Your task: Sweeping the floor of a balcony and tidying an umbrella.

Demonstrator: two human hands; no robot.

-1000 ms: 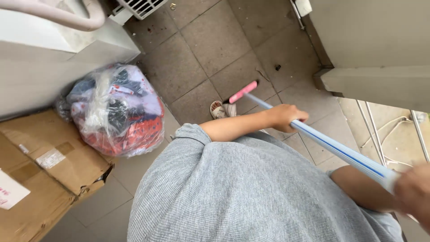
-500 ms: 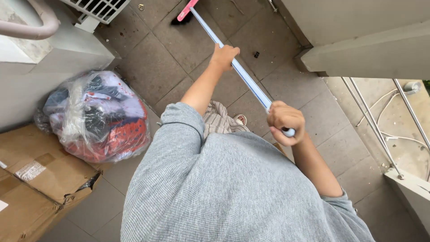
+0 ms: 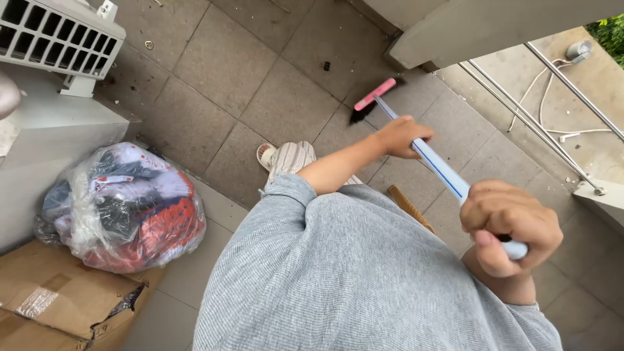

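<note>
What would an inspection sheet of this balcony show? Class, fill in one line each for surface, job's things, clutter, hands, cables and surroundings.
Surface: grey tiled floor, speckled with dark debris.
Job's things: broom with pink head, dark bristles on the tiles, pale blue handle.
Clutter: clear plastic bag stuffed full; flattened cardboard beside it.
Hands: left hand grips mid-handle; right hand clasps the top end.
Cables: white cables beyond the railing.
Surroundings: metal railing; white grille unit.

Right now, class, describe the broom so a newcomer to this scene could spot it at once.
Start at the grey tiled floor and go to the metal railing on the right. The broom slants from there, left hand on its middle, right hand at its top. Only it has a pale blue handle and pink head.
</note>
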